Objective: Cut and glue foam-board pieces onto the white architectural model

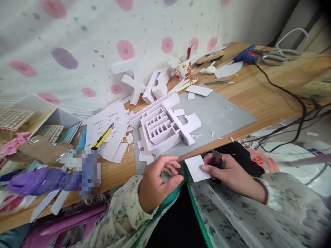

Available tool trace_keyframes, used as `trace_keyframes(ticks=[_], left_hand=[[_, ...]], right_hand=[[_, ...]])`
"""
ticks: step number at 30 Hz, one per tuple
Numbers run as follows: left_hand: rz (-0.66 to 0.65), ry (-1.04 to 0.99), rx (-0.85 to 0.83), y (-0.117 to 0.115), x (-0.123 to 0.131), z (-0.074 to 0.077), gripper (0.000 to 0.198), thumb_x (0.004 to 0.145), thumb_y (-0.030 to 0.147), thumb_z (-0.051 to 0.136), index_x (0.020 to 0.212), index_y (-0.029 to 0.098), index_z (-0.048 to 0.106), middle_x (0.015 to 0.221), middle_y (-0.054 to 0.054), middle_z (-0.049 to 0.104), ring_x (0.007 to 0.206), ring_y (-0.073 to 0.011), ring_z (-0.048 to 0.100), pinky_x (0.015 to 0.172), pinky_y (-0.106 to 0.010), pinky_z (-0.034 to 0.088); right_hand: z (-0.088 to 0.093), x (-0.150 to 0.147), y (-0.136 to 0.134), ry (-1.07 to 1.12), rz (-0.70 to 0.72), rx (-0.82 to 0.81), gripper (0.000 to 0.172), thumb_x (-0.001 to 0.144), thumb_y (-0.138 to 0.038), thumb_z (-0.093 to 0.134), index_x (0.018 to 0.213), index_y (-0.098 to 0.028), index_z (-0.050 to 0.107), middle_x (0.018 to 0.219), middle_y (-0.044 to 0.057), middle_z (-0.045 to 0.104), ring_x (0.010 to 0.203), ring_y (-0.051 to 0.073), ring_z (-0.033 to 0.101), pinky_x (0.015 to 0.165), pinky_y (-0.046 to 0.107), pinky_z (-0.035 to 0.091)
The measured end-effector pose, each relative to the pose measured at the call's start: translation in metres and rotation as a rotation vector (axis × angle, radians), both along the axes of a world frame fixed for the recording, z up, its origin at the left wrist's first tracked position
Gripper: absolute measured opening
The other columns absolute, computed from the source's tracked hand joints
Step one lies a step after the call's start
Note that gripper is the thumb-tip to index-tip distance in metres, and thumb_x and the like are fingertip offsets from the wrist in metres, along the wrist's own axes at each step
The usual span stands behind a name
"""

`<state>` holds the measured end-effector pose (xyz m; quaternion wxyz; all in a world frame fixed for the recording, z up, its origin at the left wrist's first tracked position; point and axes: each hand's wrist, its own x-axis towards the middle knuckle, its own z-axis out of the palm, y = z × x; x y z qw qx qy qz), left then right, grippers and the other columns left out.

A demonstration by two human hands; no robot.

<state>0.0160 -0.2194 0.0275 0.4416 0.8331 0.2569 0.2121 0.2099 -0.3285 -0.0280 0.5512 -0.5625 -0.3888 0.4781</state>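
Note:
My right hand [230, 174] holds a small white card piece [197, 167] at the near edge of the desk, with a thin grey blade or strip [217, 157] pinched in its fingers. My left hand [160, 179] sits just left of the card, fingers curled and thumb out, nothing seen in it. Beyond both hands a white paper building model [162, 129] rests on a grey cutting mat [214, 113].
White paper offcuts [108, 127] and a yellow utility knife [102, 138] lie left of the mat. Standing card shapes [134, 81], a cup of tools [182, 69], a blue glue gun [245, 55], scissors [276, 57] and black cables [289, 96] sit farther back. Boxes and a purple bag [38, 179] crowd the left.

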Motion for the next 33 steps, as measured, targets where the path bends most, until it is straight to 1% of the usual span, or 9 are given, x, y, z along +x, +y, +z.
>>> trace_keyframes(ticks=[3, 7, 11, 16, 18, 21, 25, 29, 33], left_hand=[[-0.051, 0.053, -0.431, -0.007, 0.027, -0.014, 0.030, 0.081, 0.032, 0.066, 0.104, 0.017, 0.055, 0.079, -0.002, 0.064, 0.066, -0.0121, 0.061, 0.060, -0.024, 0.051], [0.012, -0.002, -0.658, -0.007, 0.035, -0.030, 0.023, 0.082, 0.034, 0.066, 0.090, 0.016, 0.054, 0.073, 0.002, 0.061, 0.054, -0.0070, 0.055, 0.051, -0.019, 0.046], [0.095, -0.043, -0.710, -0.009, 0.034, -0.038, 0.022, 0.081, 0.033, 0.067, 0.090, 0.016, 0.055, 0.070, 0.003, 0.061, 0.050, -0.0061, 0.053, 0.047, -0.017, 0.043], [0.076, -0.042, -0.590, -0.013, 0.035, -0.034, 0.019, 0.080, 0.027, 0.070, 0.093, 0.016, 0.061, 0.072, 0.002, 0.061, 0.056, -0.0065, 0.053, 0.053, -0.017, 0.044], [0.012, -0.119, -0.650, -0.015, 0.036, -0.032, 0.028, 0.076, 0.030, 0.074, 0.098, 0.018, 0.063, 0.081, -0.001, 0.065, 0.068, -0.0098, 0.058, 0.060, -0.019, 0.047], [-0.151, -0.243, -0.879, -0.018, 0.036, -0.036, 0.049, 0.073, 0.042, 0.075, 0.115, 0.021, 0.061, 0.103, -0.007, 0.065, 0.083, -0.0164, 0.061, 0.066, -0.024, 0.052], [-0.271, -0.311, -1.026, -0.022, 0.037, -0.050, 0.051, 0.077, 0.047, 0.070, 0.123, 0.026, 0.058, 0.097, -0.005, 0.066, 0.066, -0.0112, 0.059, 0.055, -0.021, 0.049], [-0.267, -0.280, -1.010, -0.025, 0.037, -0.058, 0.064, 0.073, 0.046, 0.074, 0.129, 0.026, 0.053, 0.090, -0.003, 0.064, 0.061, -0.0099, 0.056, 0.051, -0.020, 0.048], [-0.218, -0.198, -1.005, -0.028, 0.036, -0.054, 0.052, 0.075, 0.033, 0.074, 0.121, 0.027, 0.053, 0.094, -0.001, 0.061, 0.065, -0.0095, 0.058, 0.054, -0.020, 0.051]], right_hand=[[0.000, -0.002, -0.001, 0.065, 0.030, 0.032, 0.039, 0.075, -0.050, 0.068, 0.064, -0.016, 0.053, 0.053, -0.004, 0.046, 0.050, 0.008, 0.040, 0.049, 0.023, 0.032], [-0.007, -0.002, -0.005, 0.174, 0.052, 0.097, 0.038, 0.076, -0.049, 0.069, 0.067, -0.015, 0.056, 0.055, -0.004, 0.047, 0.051, 0.008, 0.041, 0.048, 0.021, 0.034], [-0.017, -0.002, -0.009, 0.317, 0.077, 0.124, 0.035, 0.080, -0.048, 0.066, 0.075, -0.014, 0.059, 0.059, -0.001, 0.055, 0.052, 0.009, 0.047, 0.048, 0.022, 0.038], [-0.016, -0.004, -0.008, 0.329, 0.039, 0.117, 0.032, 0.070, -0.040, 0.078, 0.073, -0.014, 0.059, 0.056, -0.004, 0.051, 0.051, 0.007, 0.044, 0.048, 0.020, 0.035], [-0.014, -0.005, -0.007, 0.360, 0.031, 0.107, 0.033, 0.068, -0.039, 0.080, 0.071, -0.015, 0.058, 0.054, -0.005, 0.050, 0.049, 0.007, 0.044, 0.047, 0.020, 0.035], [-0.014, -0.006, -0.007, 0.435, -0.007, 0.125, 0.031, 0.073, -0.040, 0.076, 0.073, -0.015, 0.058, 0.053, -0.005, 0.052, 0.047, 0.007, 0.045, 0.047, 0.021, 0.035], [-0.015, -0.008, -0.008, 0.485, 0.025, 0.152, 0.030, 0.076, -0.040, 0.073, 0.073, -0.016, 0.056, 0.054, -0.004, 0.054, 0.047, 0.009, 0.049, 0.048, 0.023, 0.038], [-0.013, -0.010, -0.009, 0.397, 0.082, 0.128, 0.034, 0.077, -0.045, 0.070, 0.069, -0.016, 0.055, 0.056, -0.002, 0.056, 0.050, 0.010, 0.052, 0.049, 0.023, 0.039], [-0.012, -0.009, -0.009, 0.162, 0.050, 0.081, 0.039, 0.078, -0.052, 0.067, 0.071, -0.015, 0.057, 0.057, -0.002, 0.054, 0.051, 0.010, 0.049, 0.050, 0.023, 0.039]])
